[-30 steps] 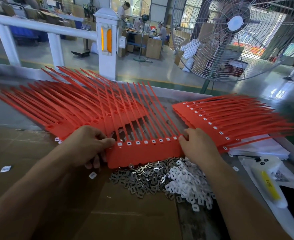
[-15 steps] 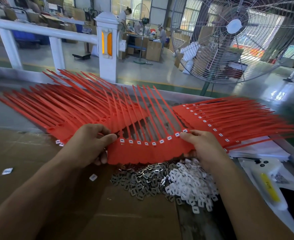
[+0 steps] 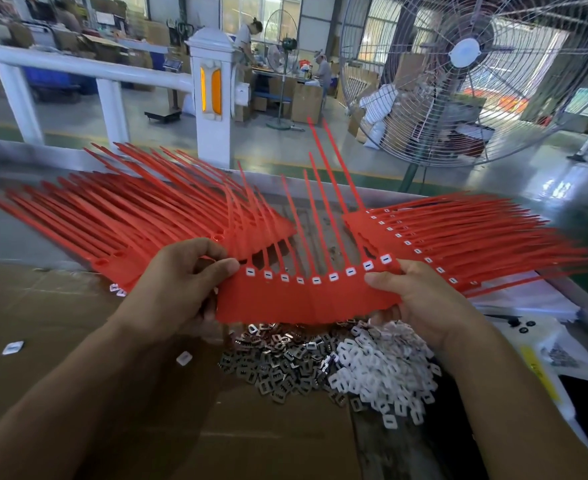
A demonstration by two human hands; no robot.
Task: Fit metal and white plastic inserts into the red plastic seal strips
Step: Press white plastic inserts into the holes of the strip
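Your left hand pinches the left end of the red seal sheet; your right hand grips its right end. Compared with a second ago, the sheet is lifted clear of the cardboard and its tails point upward. Nine white inserts show along its top row. Two red stacks flank it: the left stack and the right stack. The metal clips and white clips lie directly below, near the cardboard's right edge.
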